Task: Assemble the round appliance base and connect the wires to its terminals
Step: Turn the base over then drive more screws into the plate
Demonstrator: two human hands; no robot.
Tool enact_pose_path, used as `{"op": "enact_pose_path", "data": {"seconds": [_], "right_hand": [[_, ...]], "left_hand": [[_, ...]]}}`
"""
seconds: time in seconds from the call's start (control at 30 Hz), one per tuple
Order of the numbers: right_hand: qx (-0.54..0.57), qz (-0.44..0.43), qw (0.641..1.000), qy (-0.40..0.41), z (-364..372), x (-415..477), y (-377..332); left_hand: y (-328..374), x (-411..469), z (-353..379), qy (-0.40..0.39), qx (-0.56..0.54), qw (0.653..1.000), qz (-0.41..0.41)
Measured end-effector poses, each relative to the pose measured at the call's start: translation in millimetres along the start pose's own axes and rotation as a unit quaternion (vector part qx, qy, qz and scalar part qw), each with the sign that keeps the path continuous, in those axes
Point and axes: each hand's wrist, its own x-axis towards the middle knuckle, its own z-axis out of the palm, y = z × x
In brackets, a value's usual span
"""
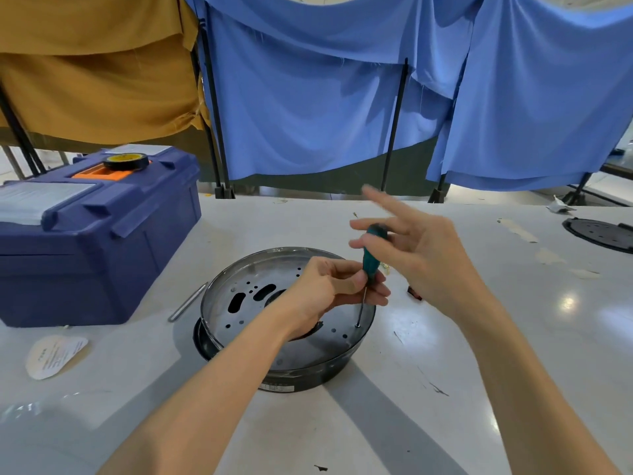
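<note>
Blue cloth (pixel 342 97) hangs in loose folds on black stands across the back of the room, with ochre cloth (pixel 85 63) hung the same way at the left. In front of them runs a pale, glossy table (pixel 513 337), scuffed and flecked with small scraps, with lamp glare on its right half. A dark blue toolbox (pixel 85 252) with an orange handle recess sits on the table's left side, and a roll of black tape (pixel 126 161) lies on its lid.

The round appliance base (pixel 301 358) stands on the table near the middle, just right of the toolbox. It is a dark shallow bowl with a grey perforated metal plate set into it, and the plate sits tilted, its left edge raised above the bowl's rim. A second black round part (pixel 599 234) lies far off at the right edge.

The left hand (pixel 325 289) reaches over the plate, fingers and thumb curled round the lower end of a green-handled screwdriver (pixel 371 262). The tool stands nearly upright with its tip in a hole near the plate's right rim. The right hand (pixel 421 255) is spread wide, fingers straight, two fingertips against the top of the handle and the forefinger blurred, pointing up and away.

A printed paper label (pixel 54 354) lies front left, a thin metal strip (pixel 188 301) lies between toolbox and base, and a small red-and-black piece (pixel 414 293) lies just right of the base
</note>
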Motion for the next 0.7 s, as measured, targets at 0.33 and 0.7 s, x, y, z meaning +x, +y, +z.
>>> {"op": "enact_pose_path", "data": {"seconds": [0.33, 0.7], "right_hand": [[-0.284, -0.095, 0.891, 0.341, 48.3, -12.6, 16.0], [-0.032, -0.045, 0.914, 0.402, 7.0, -19.9, 8.7]], "left_hand": [[-1.7, 2.7, 4.5, 0.018, 0.024, 0.999, -0.028], [38.0, -43.7, -38.7, 0.193, 0.249, 0.949, -0.011]]}}
